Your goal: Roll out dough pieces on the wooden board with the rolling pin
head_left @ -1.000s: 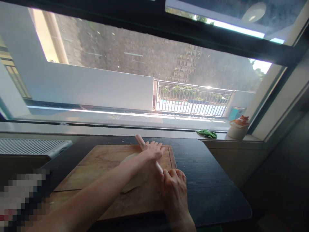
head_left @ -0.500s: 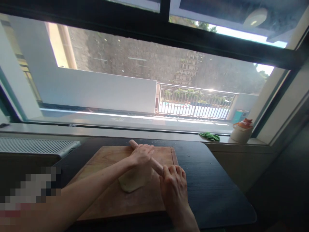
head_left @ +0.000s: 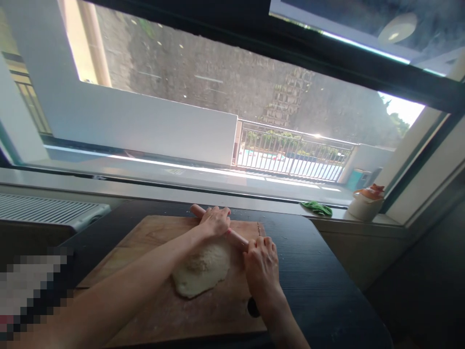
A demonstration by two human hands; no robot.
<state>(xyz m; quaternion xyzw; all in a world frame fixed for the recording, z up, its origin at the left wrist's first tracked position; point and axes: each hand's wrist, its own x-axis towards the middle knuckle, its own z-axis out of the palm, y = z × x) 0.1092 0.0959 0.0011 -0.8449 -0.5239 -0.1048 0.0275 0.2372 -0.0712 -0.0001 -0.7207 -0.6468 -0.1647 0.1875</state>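
Note:
A slim wooden rolling pin [head_left: 238,240] lies slantwise over the far part of a wooden cutting board [head_left: 134,317]. My left hand [head_left: 217,221] is closed over the pin's middle. Around its near right end, the fingers of my right hand [head_left: 262,261] are wrapped. Just on my side of the pin, a flattened sheet of pale dough [head_left: 199,271] rests on the board, its surface rumpled in the middle. My left hand and forearm cover part of its far and left edge.
The board sits on a dark table [head_left: 308,276] below a wide window. On the sill at right are a green cloth [head_left: 317,208] and a white jar [head_left: 365,206] with an orange-brown top. A white radiator [head_left: 54,211] stands at left.
The pin and both hands have shifted slightly toward the window, uncovering more of the dough. A dark round hole in the board now shows beside my right wrist. The camera view has tilted a little.

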